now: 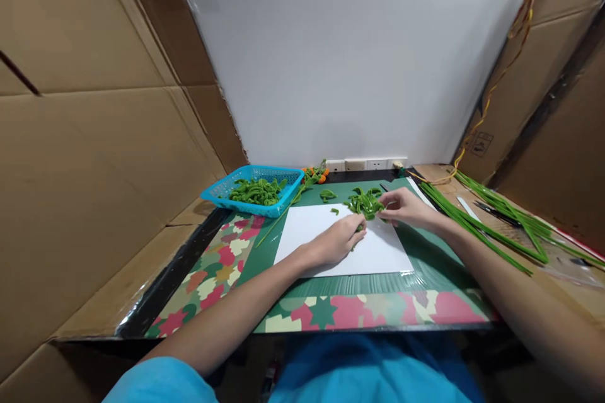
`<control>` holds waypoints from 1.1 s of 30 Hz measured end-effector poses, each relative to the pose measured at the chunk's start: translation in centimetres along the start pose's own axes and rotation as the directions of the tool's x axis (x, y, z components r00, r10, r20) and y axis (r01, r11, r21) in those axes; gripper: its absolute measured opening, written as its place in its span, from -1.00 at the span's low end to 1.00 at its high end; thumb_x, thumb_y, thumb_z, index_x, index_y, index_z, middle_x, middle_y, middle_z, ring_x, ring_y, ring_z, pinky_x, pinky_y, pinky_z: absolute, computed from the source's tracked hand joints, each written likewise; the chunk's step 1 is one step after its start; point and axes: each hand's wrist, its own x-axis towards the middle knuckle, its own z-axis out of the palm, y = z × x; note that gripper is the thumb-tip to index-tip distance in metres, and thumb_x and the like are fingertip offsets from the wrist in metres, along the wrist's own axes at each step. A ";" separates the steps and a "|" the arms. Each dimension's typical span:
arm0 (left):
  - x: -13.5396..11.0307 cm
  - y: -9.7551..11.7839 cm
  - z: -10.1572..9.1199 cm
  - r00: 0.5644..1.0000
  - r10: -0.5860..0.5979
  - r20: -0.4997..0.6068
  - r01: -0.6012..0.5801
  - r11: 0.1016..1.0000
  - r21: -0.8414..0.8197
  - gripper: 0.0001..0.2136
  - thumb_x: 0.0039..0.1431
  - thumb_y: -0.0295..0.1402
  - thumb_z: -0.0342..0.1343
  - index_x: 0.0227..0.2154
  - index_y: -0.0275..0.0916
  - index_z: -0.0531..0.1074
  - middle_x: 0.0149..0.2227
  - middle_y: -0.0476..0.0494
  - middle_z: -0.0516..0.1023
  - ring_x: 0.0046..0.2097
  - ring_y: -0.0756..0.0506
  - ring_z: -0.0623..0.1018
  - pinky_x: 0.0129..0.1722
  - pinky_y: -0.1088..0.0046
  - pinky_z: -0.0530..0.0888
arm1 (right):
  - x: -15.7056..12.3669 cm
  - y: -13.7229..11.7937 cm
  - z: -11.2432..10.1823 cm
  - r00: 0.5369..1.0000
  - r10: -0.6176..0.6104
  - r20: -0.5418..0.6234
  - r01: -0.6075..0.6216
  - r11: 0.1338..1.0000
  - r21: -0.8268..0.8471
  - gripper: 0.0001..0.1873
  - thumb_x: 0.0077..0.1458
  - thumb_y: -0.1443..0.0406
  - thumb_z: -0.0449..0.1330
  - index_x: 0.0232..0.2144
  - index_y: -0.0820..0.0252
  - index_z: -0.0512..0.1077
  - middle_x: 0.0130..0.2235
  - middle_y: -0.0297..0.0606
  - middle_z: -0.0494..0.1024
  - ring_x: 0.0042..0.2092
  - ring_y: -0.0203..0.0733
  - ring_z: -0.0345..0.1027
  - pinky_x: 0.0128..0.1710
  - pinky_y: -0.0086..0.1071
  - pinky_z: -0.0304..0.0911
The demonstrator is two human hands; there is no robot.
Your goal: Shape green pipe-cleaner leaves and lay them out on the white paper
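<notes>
A pile of curled green pipe-cleaner pieces (363, 203) lies near the far edge of a white sheet (307, 236). My left hand (338, 239) rests low over the sheet, just in front of the pile. Its fingers are closed, and a bit of green pipe cleaner shows between the fingertips. On the pile's right side, my right hand (404, 208) has thumb and fingers bent inward at its edge. Whatever those fingertips pinch is too small to make out. One short green piece (334, 211) lies apart, left of the pile.
A blue basket (250, 206) at the left holds many green pieces. Behind are a leaf-like green bundle (327, 195), orange flowers (321, 174) and sockets (377, 165). Long green stems (472, 227) and dark-handled tool (496, 213) lie at the right. Cardboard walls flank the table.
</notes>
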 end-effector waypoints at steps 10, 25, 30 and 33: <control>-2.4 -3.7 -7.5 0.974 -0.162 -0.157 0.155 0.986 -0.056 -0.78 0.35 -0.19 0.08 -0.20 -0.21 0.53 -0.21 -0.15 0.60 -0.22 -0.14 0.55 -0.23 0.34 0.48 | 2.9 -2.1 6.6 0.996 0.067 0.065 -0.084 0.946 0.312 -0.62 -0.29 0.19 0.62 -0.48 0.26 0.59 -0.43 -0.24 0.62 -0.43 -0.21 0.51 -0.35 -0.28 0.49; -6.6 -5.2 -8.1 0.929 -0.269 -0.252 0.302 0.948 0.103 -0.75 0.32 -0.21 0.02 -0.28 -0.22 0.54 -0.42 -0.07 0.53 -0.44 -0.07 0.43 -0.46 0.42 0.31 | 5.4 -2.2 7.1 0.989 -0.041 -0.139 0.057 0.992 0.114 -0.80 0.09 0.21 0.33 -0.31 0.25 0.55 -0.40 -0.16 0.63 -0.41 -0.16 0.53 -0.33 -0.23 0.53; -6.8 -4.6 -8.1 0.945 -0.229 -0.235 0.284 0.930 0.233 -0.84 0.14 -0.35 0.14 -0.23 -0.16 0.54 -0.41 -0.05 0.53 -0.40 -0.11 0.47 -0.40 0.39 0.34 | 3.0 0.1 3.8 0.922 -0.153 -0.357 0.090 0.978 -0.187 -0.79 0.14 0.18 0.26 -0.35 0.21 0.57 -0.33 -0.09 0.66 -0.30 -0.04 0.51 -0.27 -0.18 0.40; -6.1 -3.8 -8.0 0.953 -0.174 -0.249 0.251 0.913 0.322 -0.83 0.13 -0.37 0.16 -0.20 -0.16 0.54 -0.26 -0.14 0.60 -0.21 -0.20 0.53 -0.22 0.32 0.42 | 1.7 0.8 4.2 0.916 -0.223 -0.335 0.112 0.940 -0.321 -0.78 0.19 0.15 0.26 -0.32 0.17 0.60 -0.28 -0.12 0.67 -0.25 -0.01 0.48 -0.23 -0.19 0.34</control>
